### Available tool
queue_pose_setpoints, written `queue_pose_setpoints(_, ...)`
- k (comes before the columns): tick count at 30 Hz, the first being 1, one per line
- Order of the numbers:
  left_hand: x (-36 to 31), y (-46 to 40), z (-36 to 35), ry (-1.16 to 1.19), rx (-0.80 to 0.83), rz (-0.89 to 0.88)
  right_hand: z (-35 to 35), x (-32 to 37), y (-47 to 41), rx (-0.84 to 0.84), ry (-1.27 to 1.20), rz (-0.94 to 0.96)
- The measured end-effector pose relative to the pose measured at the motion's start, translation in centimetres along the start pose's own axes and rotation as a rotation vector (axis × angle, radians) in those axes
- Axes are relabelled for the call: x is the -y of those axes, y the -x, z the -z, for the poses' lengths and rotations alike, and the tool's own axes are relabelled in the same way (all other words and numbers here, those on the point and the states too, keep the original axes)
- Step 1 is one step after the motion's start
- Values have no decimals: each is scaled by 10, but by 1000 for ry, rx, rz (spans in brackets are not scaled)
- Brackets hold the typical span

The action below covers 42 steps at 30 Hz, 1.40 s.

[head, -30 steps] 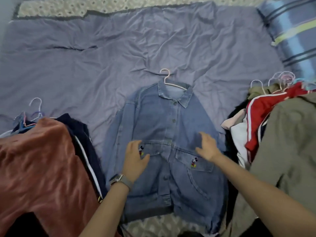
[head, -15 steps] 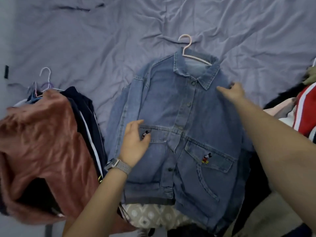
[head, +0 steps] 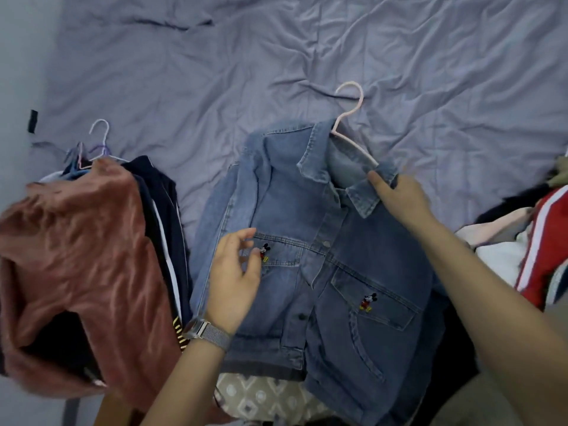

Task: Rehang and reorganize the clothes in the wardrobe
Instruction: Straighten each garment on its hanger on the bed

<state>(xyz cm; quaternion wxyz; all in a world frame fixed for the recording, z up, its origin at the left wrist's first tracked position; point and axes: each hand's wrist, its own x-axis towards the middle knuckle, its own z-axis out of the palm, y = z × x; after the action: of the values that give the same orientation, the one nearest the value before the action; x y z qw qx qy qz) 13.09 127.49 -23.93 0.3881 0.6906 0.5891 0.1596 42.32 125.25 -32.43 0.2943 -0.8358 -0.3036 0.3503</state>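
A blue denim jacket point(head: 322, 272) lies face up on the bed, buttoned, on a pale pink hanger point(head: 350, 118) whose hook sticks out past the collar. My right hand point(head: 399, 195) grips the jacket's right collar and shoulder, thumb over the collar edge by the hanger arm. My left hand point(head: 236, 278), with a watch on the wrist, hovers over the left chest pocket with relaxed, slightly curled fingers, holding nothing.
A rust-coloured garment point(head: 83, 265) tops a pile with dark navy clothes and several hangers point(head: 92, 149) at the left. Another heap with a red-and-white striped piece point(head: 547, 241) lies at the right. Wrinkled lilac bedsheet point(head: 276, 72) spreads beyond the jacket.
My right hand slid from the jacket's chest up to the collar and took hold of it. The jacket's upper part has bunched leftward. My left hand stayed over the left pocket.
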Motion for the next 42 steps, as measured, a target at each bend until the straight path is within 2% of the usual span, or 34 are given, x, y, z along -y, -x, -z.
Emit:
queue_pose_setpoints(4, -27, 0, 15, -117, -71, -216, 33, -4, 89, 116, -216, -44)
queue_pose_setpoints(7, -43, 1, 25, -392, 34, -334, 56, -15, 143, 261, -403, -50)
queue_pose_setpoints(10, -60, 11, 28, -583, 114, -353, 76, -23, 179, 312, -407, -17)
queue_pose_setpoints(13, -74, 30, 42, -525, 120, -369, 91, -23, 208, 250, -357, 35)
queue_pose_setpoints(17, -85, 85, 72, -436, 90, -456, 102, -8, 250, -152, -109, 273)
queue_pose_setpoints(21, -91, 161, 100, -377, 79, -489, 107, 15, 305, -326, -39, 393)
queue_pose_setpoints(26, -88, 243, 155, -320, -10, -475, 102, 61, 394, -321, 38, 495)
queue_pose_setpoints(32, -59, 324, 246, -239, -83, -494, 66, 140, 502, -217, 328, 726)
queue_pose_setpoints(34, -49, 349, 278, -221, -115, -505, 60, 162, 537, -127, 315, 769)
queue_pose_setpoints(36, -41, 372, 306, -207, -133, -514, 65, 173, 566, -70, 243, 729)
queue_pose_setpoints(42, -46, 430, 350, -203, -242, -611, 75, 177, 659, -176, 48, 660)
